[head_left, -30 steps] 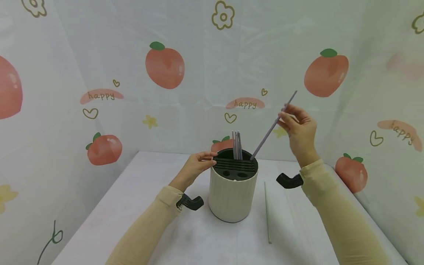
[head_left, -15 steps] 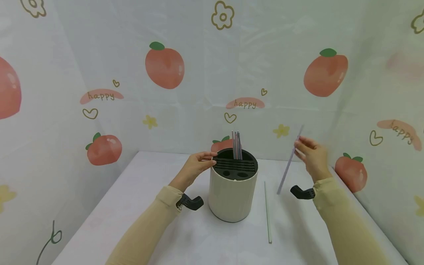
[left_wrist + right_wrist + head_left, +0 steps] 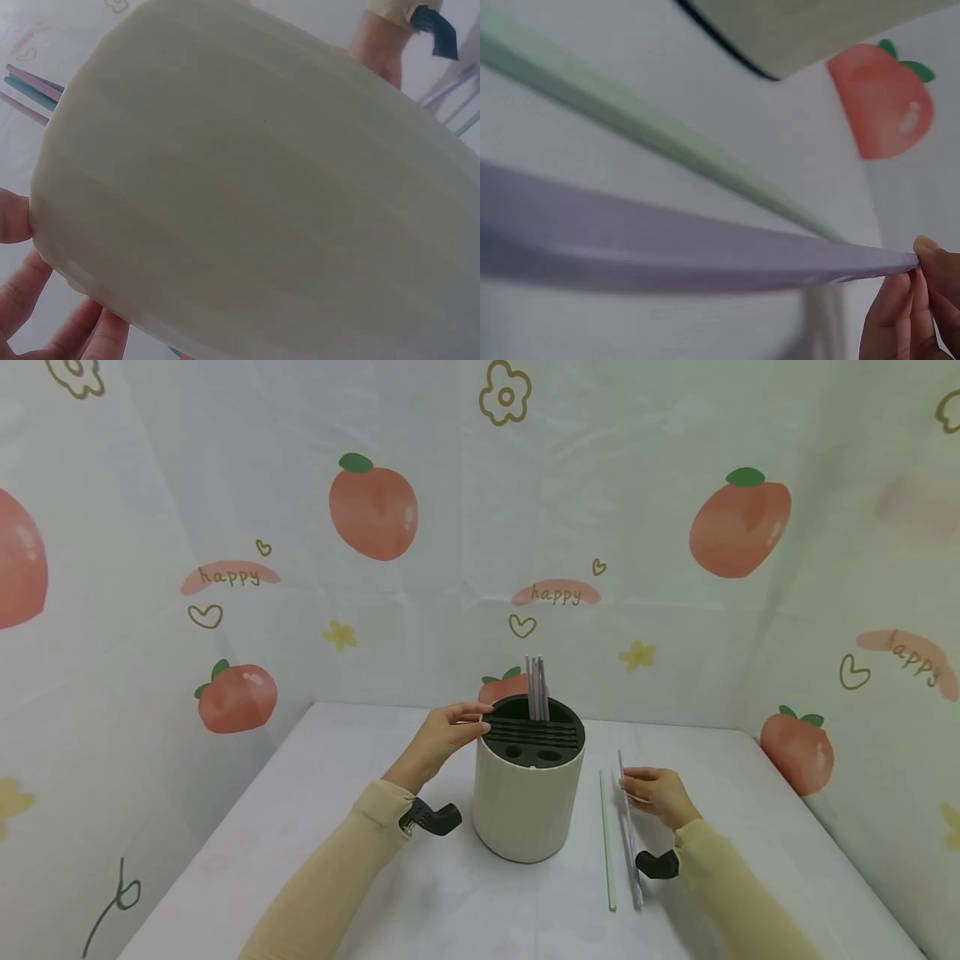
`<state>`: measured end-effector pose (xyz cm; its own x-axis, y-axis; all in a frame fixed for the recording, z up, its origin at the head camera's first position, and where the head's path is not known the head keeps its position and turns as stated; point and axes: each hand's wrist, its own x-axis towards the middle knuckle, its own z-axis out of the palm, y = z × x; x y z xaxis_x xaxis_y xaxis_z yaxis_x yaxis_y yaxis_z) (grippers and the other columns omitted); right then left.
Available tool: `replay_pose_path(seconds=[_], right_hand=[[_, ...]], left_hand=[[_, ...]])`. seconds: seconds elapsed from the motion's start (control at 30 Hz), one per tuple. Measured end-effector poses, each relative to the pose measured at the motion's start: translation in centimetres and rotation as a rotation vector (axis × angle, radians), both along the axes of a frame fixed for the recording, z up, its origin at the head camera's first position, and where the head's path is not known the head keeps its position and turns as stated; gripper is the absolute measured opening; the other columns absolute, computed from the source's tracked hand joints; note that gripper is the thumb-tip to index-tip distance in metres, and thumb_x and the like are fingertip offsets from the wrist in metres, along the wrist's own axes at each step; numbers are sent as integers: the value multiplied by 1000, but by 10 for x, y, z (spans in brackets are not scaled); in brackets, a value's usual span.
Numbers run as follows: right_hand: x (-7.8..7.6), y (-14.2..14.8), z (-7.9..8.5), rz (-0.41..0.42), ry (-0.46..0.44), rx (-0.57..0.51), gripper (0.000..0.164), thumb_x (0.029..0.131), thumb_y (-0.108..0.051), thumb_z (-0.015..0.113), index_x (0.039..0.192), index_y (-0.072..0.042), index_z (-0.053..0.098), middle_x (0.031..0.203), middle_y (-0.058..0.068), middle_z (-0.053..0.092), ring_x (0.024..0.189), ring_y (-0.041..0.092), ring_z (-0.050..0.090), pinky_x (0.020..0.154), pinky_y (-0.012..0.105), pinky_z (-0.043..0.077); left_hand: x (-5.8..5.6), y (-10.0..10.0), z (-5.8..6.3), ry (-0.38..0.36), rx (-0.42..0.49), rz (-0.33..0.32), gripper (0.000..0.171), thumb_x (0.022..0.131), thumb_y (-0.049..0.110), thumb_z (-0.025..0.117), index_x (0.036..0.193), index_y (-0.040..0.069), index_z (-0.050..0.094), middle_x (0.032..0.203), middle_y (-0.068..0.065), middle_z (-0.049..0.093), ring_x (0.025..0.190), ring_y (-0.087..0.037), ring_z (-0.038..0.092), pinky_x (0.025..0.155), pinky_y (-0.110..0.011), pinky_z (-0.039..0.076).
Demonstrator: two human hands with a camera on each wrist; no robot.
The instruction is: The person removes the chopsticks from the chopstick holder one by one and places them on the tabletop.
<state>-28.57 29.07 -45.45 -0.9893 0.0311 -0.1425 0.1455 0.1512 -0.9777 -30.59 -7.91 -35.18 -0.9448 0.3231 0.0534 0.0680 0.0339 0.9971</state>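
Fingers of my right hand pinch the purple stick near its far end, beside the green stick on the bench. On my feed, my left hand, fingers nearly straight, touches the cream holder at its top edge, with upright sticks inside.

Text: "happy" | count: 3 | on: pink patches | surface: white printed backdrop

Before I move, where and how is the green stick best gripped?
Probably pinch the green stick mid-length from above, across its thin width: it lies long and straight on the table, between the pale holder and the purple stick, with little side room.
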Motion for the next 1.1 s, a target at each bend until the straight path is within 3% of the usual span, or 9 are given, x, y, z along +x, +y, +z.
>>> replay_pose_path(seconds=[0.2,0.33,0.7,1.1], right_hand=[[-1,-5,-16,-25,-17,115,43,90,-3,65,122,21,51,84,2,71,69,7,64,63,20,56],[-1,-9,-19,-48,-20,113,42,88,0,66,121,22,52,80,2,71,67,6,63,61,20,57],[-7,-18,-19,-92,-42,233,40,82,0,72,114,19,56,74,1,66,61,6,61,57,20,56],[-10,-20,-19,-107,-70,270,37,79,4,74,109,17,57,73,3,63,59,7,58,55,20,55]], left_hand=[[0,1,-1,1,-16,3,36,91,8,64,127,5,61,132,-14,49,123,-27,45,110,-43,40],[0,1,-3,0,-20,5,36,91,9,65,127,5,61,132,-15,49,124,-27,45,110,-43,40],[0,0,0,7,-23,6,35,92,9,64,126,6,62,131,-14,49,122,-27,46,109,-42,42],[-2,0,-2,-5,-16,3,36,91,9,65,127,6,61,132,-14,50,123,-27,46,110,-42,41]])
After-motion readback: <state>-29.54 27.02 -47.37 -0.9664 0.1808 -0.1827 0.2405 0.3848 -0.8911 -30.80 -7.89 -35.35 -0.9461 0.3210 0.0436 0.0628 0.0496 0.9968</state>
